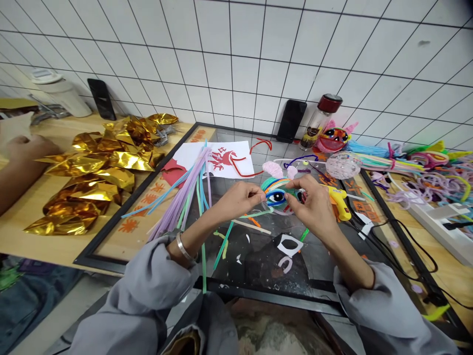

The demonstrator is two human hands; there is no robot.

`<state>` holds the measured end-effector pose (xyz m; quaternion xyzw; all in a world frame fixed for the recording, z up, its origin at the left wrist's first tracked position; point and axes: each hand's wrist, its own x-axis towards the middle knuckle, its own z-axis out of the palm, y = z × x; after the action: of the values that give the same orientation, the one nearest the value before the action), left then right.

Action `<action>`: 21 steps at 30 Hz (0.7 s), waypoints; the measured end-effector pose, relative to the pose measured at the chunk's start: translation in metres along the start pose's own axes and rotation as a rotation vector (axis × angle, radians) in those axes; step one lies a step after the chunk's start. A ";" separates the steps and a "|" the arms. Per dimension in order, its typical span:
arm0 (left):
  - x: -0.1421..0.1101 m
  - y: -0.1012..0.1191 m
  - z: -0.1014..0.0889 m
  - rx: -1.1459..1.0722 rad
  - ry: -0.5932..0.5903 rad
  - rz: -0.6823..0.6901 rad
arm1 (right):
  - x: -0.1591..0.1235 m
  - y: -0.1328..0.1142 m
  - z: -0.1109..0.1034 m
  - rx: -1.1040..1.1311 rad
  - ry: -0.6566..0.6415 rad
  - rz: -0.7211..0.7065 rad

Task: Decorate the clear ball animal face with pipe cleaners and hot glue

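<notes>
A craft eye (276,197) with a blue rim, white middle and black pupil sits against a small face of coloured pipe cleaners (272,184) in front of me. My left hand (244,198) pinches the left edge of the eye. From the other side, my right hand (309,203) closes thumb and fingers on its right edge, partly hiding a second eye. Pink fuzzy ear-like pieces (272,169) show just above. A yellow glue gun (339,202) lies beside my right hand. Left of my left hand is a bundle of lilac, blue and green pipe cleaners (185,192).
Black-framed board (99,255) lies under the work, with paper cutouts (290,245). Behind stand a phone (291,121), a bottle (313,129) and a finished pink face (332,139). Cables (401,266) and a power strip (439,222) lie right. Gold foil pieces (88,187) and another person's hand (31,148) are left.
</notes>
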<state>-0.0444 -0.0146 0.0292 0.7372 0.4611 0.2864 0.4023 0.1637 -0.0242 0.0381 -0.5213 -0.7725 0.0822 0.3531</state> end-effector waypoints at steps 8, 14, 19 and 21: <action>-0.002 -0.003 -0.005 -0.032 -0.047 -0.024 | -0.001 0.000 0.001 0.005 0.006 0.012; -0.002 -0.003 -0.004 -0.020 0.064 -0.018 | -0.001 -0.001 0.000 -0.018 0.002 0.017; -0.001 -0.004 -0.003 -0.010 0.132 0.008 | -0.001 0.000 0.001 -0.028 0.011 0.006; -0.001 -0.005 -0.001 -0.048 0.147 0.014 | 0.000 0.001 0.001 -0.020 0.015 0.006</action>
<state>-0.0483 -0.0135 0.0253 0.7075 0.4775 0.3535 0.3827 0.1639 -0.0237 0.0364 -0.5276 -0.7691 0.0718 0.3534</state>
